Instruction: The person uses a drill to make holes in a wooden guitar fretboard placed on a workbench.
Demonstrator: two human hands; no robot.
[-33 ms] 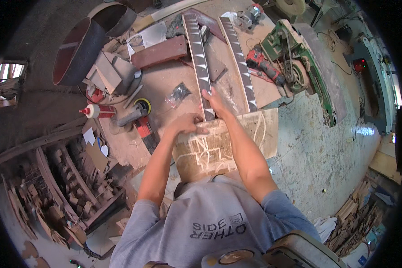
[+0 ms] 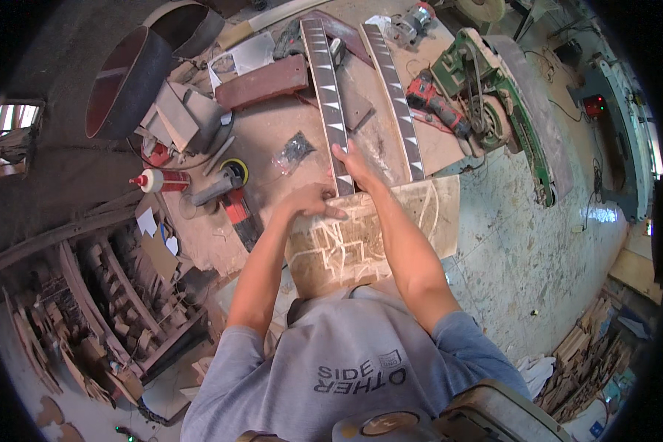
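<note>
A long dark guitar fretboard [image 2: 325, 88] with white triangular inlays and pale edges lies lengthwise in front of me, its near end close to my body. My right hand [image 2: 357, 171] grips its right edge near that end, thumb lying on the face. Curled at the near end's left side is my left hand [image 2: 313, 200], its fingertips partly hidden and apparently holding that end. A second, similar fretboard [image 2: 396, 99] lies to the right, apart from both hands. Under my wrists is a worn brown board [image 2: 361, 247] with pale line marks.
Left on the bench are an angle grinder [image 2: 237, 202], a red-and-white glue bottle [image 2: 162, 180] and a small plastic bag [image 2: 295, 151]. A reddish wooden block [image 2: 264, 85] lies beyond. At right are a red cordless tool [image 2: 431, 99] and a green belt sander [image 2: 493, 103].
</note>
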